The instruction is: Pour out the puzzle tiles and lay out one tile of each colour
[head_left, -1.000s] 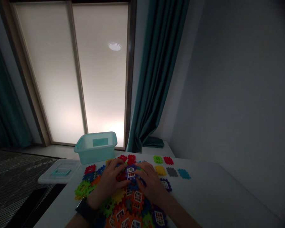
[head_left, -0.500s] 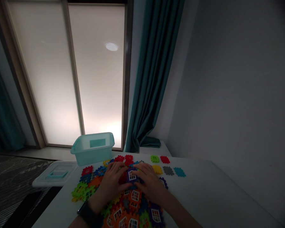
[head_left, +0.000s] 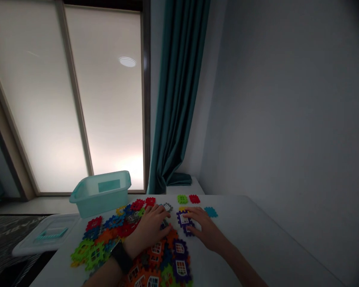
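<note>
My right hand [head_left: 206,229] has its thumb and fingertips at a purple window tile [head_left: 184,217], a flat plastic piece with notched edges and a white window frame. A second purple tile [head_left: 189,230] lies against its near side, partly under my thumb. On the left, my left hand [head_left: 153,225], with a dark watch [head_left: 121,256] on the wrist, reaches over the heap of coloured tiles [head_left: 107,235]. Its fingers and thumb are apart, with nothing visibly gripped. Orange window tiles [head_left: 153,281] and purple window tiles [head_left: 180,268] lie nearest me.
A teal plastic bin [head_left: 101,203] stands at the back left, beside its lid [head_left: 48,235]. Beyond my right hand lie a green tile [head_left: 182,199], a red tile [head_left: 194,198] and a blue tile [head_left: 211,211] on the white table [head_left: 242,239].
My right hand has moved right, away from my left hand, bringing a purple window tile off the heap beside another purple one. My view has turned slightly right.
</note>
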The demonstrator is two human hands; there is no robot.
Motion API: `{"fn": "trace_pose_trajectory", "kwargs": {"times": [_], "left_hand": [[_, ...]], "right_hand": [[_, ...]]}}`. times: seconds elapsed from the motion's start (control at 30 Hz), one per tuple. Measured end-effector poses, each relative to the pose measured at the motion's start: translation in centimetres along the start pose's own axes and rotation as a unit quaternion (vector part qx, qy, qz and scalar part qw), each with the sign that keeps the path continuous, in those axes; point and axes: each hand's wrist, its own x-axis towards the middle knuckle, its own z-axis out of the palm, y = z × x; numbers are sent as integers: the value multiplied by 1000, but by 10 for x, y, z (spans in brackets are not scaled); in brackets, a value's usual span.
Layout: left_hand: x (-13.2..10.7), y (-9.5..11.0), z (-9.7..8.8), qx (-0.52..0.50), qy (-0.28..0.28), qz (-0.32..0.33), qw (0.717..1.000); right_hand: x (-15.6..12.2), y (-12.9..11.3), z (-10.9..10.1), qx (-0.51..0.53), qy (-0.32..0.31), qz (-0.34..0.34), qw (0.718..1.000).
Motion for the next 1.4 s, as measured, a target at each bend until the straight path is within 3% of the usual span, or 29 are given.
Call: {"fn": "trace_pose_trajectory", "kwargs": {"times": [0.17,0.4,0.8,1.4], "left_hand": [[27,15,17,9,-74,8,997],[51,23,41,46,-119,8,992],[55,19,57,52,-135,3,990],[53,18,58,40,-140,-10,989]], "right_hand": [[-15,24,-3,44,-13,42,998],[-19,47,8,68,-7,25,997],[-13,47,17,32,-28,22,999],[-16,46,14,22,-8,13,1000]]}}
